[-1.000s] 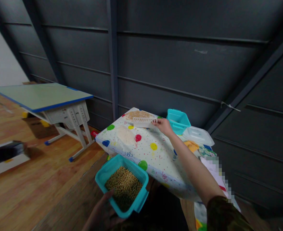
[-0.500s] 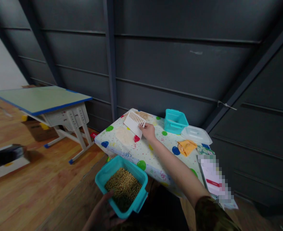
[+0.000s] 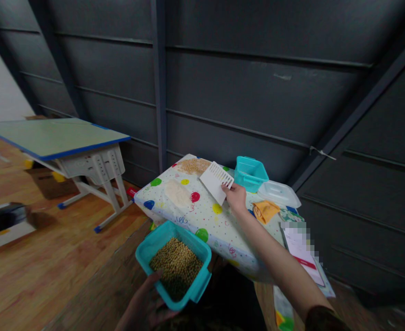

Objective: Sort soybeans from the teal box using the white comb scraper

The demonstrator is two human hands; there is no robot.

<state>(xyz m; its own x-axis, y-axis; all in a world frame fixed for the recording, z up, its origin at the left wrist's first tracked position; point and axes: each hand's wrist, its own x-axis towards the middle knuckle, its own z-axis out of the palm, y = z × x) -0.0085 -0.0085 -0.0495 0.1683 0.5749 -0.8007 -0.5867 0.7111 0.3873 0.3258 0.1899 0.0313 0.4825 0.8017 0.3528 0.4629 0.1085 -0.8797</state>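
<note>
My left hand (image 3: 149,299) grips the near left side of a turquoise plastic container (image 3: 202,246), thumb over its rim and fingers partly hidden beneath. The container holds a mass of dried soybeans (image 3: 180,262) and stands in front of the table's edge. Out over the table, my right hand (image 3: 235,196) is closed on one corner of a flat white slotted plastic piece (image 3: 214,183), which is tilted above the cloth. To its left lie a spread patch of tan grains (image 3: 190,166) and a pale, whitish patch (image 3: 177,193).
A balloon-print cloth (image 3: 205,216) covers the table. Farther right are a second turquoise container (image 3: 250,177), a clear lid (image 3: 280,194), a folded orange cloth (image 3: 265,210) and a phone (image 3: 300,253). A desk (image 3: 58,138) stands left, by a dark panelled wall (image 3: 230,87).
My right hand has moved right with the white slotted piece, uncovering the tan grains at the back left. My left hand and the soybean container have stayed nearly still.
</note>
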